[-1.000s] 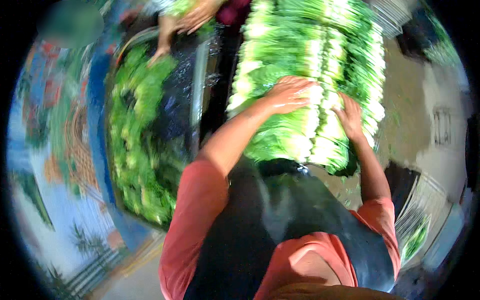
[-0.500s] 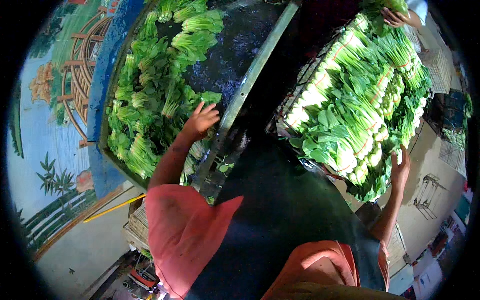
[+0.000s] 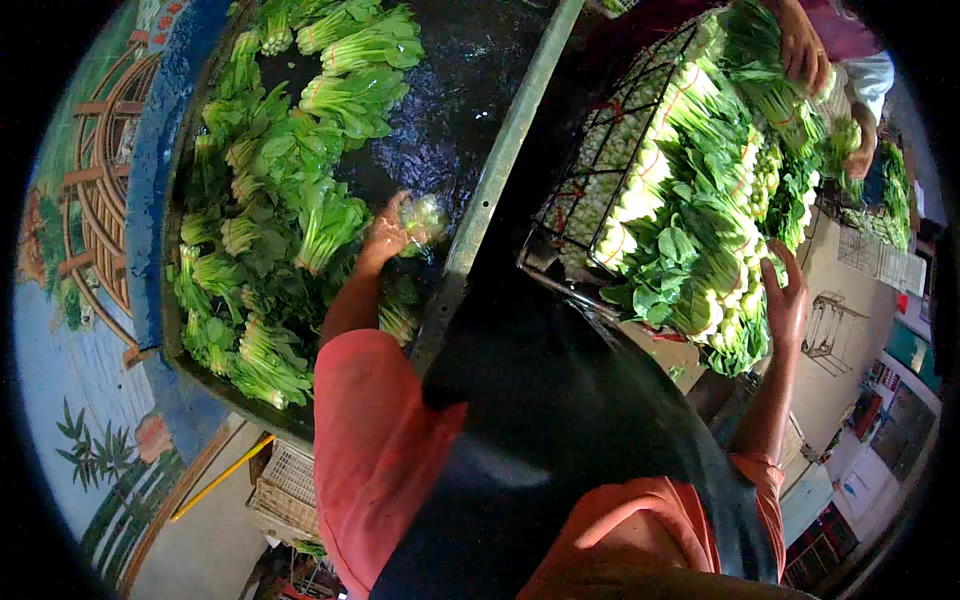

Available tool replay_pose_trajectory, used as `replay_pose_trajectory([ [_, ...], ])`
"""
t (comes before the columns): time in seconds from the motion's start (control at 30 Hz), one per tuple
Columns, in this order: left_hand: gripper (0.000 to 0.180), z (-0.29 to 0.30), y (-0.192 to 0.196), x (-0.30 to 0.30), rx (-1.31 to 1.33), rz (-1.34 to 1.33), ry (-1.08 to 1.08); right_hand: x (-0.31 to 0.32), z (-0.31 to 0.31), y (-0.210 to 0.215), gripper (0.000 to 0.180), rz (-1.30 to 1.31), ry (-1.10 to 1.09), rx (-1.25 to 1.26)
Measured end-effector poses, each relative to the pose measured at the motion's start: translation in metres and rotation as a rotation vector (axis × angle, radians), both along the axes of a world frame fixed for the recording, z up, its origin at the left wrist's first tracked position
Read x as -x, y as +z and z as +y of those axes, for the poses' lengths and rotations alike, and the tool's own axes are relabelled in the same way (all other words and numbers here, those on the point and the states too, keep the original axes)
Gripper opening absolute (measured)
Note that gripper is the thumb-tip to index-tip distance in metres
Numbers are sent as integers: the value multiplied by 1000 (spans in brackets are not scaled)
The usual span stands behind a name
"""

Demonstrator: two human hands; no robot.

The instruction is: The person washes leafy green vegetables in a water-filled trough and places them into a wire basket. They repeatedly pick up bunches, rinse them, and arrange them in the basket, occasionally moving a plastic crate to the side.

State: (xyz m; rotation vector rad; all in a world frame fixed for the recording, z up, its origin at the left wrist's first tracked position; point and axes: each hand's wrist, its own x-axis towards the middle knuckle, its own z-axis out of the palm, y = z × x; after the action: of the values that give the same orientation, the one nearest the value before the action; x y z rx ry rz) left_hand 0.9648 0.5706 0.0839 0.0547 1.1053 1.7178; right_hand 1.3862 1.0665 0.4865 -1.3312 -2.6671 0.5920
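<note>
My left hand [image 3: 384,236] is over the water trough, closed at the pale stem end of a bunch of leafy greens [image 3: 426,217]; the grip is partly blurred. Several more bunches of greens [image 3: 330,225] float to the left of it in the dark water. On the right, a black wire crate [image 3: 620,118] is piled with bunches tied with red bands [image 3: 690,210]. My right hand [image 3: 788,295] rests against the near right side of this pile, fingers apart and holding nothing.
A metal trough rim [image 3: 500,165] runs between water and crate. Across the pile are another person's hands [image 3: 803,50], one of them near a bunch of greens [image 3: 842,140]. Pale plastic baskets [image 3: 285,490] stand at lower left; a yellow pole [image 3: 222,478] leans beside them.
My left hand has gone from spread above the trough to closed at a bunch by the water. My right hand has shifted up slightly along the pile. The other person's hands have come further into view.
</note>
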Motion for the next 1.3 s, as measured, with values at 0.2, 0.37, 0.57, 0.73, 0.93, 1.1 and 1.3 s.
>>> replay_pose_trajectory([
  [0.2, 81, 66, 177, -10, 61, 402, 131, 137, -85, -15, 50, 298, 327, 332],
  [0.37, 85, 110, 259, -43, -169, 399, 265, 257, -163, -55, 110, 465, 755, 671],
  [0.57, 54, 102, 283, -46, 116, 889, 253, 285, -165, -58, 74, 571, 526, 1109],
  [0.73, 55, 0, 154, 26, 1188, 1447, 422, 242, -130, -72, 76, 661, 350, 1030],
  [0.93, 51, 14, 95, -10, 1215, 1652, -304, 189, -89, -58, 83, 729, 96, 868],
  [1.1, 53, 17, 120, -46, 770, 1808, 91, 145, -60, -41, 82, 825, -16, 738],
  [1.3, 112, 7, 53, -3, 723, 633, 986, 99, -30, -31, 85, 932, -51, 723],
])
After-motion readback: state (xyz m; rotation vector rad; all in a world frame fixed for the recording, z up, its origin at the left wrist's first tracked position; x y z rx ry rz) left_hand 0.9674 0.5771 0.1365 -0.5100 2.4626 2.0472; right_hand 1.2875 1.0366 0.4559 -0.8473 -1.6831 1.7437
